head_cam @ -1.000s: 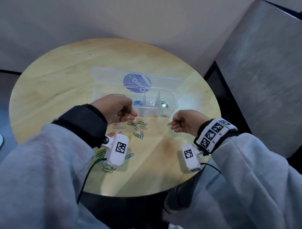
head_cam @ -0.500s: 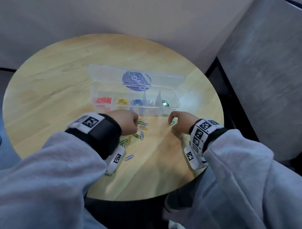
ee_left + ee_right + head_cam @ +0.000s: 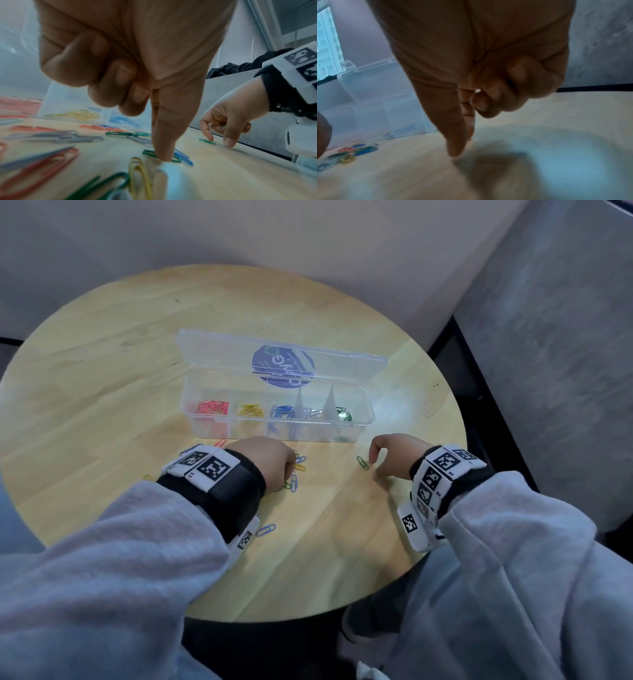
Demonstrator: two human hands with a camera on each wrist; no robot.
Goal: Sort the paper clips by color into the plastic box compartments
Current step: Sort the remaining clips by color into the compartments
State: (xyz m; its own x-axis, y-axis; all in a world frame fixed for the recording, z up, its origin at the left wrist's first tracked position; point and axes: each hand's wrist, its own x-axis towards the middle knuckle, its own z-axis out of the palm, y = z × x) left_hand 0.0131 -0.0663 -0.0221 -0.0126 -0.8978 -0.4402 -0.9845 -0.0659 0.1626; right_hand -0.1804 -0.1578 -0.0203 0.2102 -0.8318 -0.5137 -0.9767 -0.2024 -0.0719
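The clear plastic box (image 3: 363,426) lies open mid-table, holding red, yellow, blue, silver and green clips in separate compartments. Loose mixed paper clips (image 3: 297,470) lie in front of it. My left hand (image 3: 290,471) is on that pile. In the left wrist view its thumb and index fingertip (image 3: 162,157) pinch down on a green clip (image 3: 176,160), the other fingers curled. My right hand (image 3: 372,466) stands over a lone green clip (image 3: 362,462), index and thumb straddling it (image 3: 207,141). A bit of green (image 3: 223,125) shows inside its curled fingers.
The round wooden table (image 3: 137,364) stands against a pale wall, with a grey panel (image 3: 555,354) to the right. The box lid (image 3: 239,354) lies open behind the box. A single blue clip (image 3: 266,529) lies near my left wrist.
Both hands have come down to the tabletop. The left hand dropped from in front of the box onto the pile; the right hand's index and thumb stretched out around the lone green clip.
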